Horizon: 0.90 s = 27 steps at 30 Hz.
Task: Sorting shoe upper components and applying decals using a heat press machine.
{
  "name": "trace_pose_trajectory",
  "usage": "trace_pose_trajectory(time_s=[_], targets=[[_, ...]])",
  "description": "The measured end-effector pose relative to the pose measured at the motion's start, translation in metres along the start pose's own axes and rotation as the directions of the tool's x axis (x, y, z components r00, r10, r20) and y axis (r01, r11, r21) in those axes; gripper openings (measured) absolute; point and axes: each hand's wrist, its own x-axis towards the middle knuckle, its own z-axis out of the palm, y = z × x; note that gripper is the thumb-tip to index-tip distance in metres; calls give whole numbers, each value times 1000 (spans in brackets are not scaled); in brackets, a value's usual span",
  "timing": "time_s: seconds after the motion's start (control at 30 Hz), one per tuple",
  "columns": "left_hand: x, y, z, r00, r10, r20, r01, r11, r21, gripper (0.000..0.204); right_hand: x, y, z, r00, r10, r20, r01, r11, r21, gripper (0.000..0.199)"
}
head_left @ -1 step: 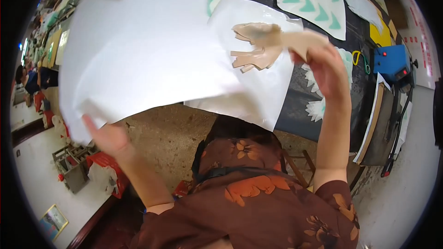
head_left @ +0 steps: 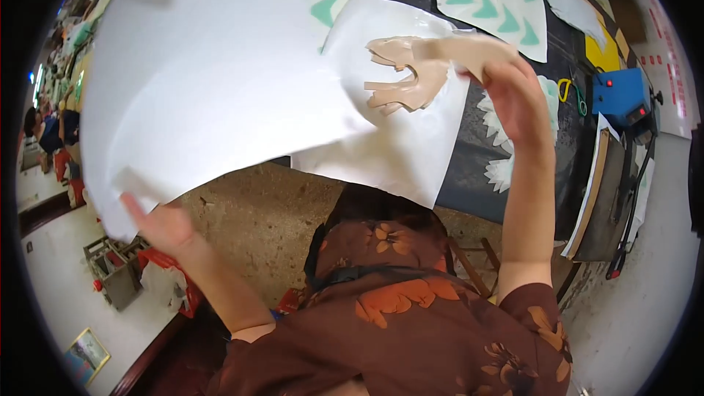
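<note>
My left hand (head_left: 167, 227) grips the near left edge of a large white sheet (head_left: 220, 81), lifted and curved over the left of the table. Its fingertips are partly hidden behind the sheet's edge. In my right hand (head_left: 517, 99) is a flat, curved beige piece (head_left: 477, 51), pinched at one end and blurred by motion. Just left of that hand, several beige cut pieces (head_left: 422, 95) lie overlapping in a small heap. Under the heap is a second white sheet (head_left: 418, 158), which the lifted one partly covers.
A white sheet with green curved shapes (head_left: 493, 11) lies at the far right. Pale jagged-edged pieces (head_left: 501, 176), yellow-handled scissors (head_left: 564, 90) and a blue box with red lights (head_left: 622, 97) are on the right side. Boards (head_left: 592, 209) lean at the table's right edge.
My left hand has moved slightly left and down, drawing the white sheet along, so more of a green shape behind it shows. The beige piece in my right hand has shifted a little left.
</note>
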Motion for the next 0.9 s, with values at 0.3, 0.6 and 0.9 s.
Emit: trace_pose_trajectory(time_s=[0.3,0.6,0.9], targets=[[-2,93,-36,898,142,417,-75,982,-174,46,35,192,-23,727,683,-70,-656,722,221,18],[-29,60,28,827,493,270,-557,655,511,57,-12,192,-13,624,695,-358,-756,653,-50,35],[33,64,19,862,404,306,-505,740,445,63,-202,-34,-147,495,-555,-668,-532,414,-739,17]])
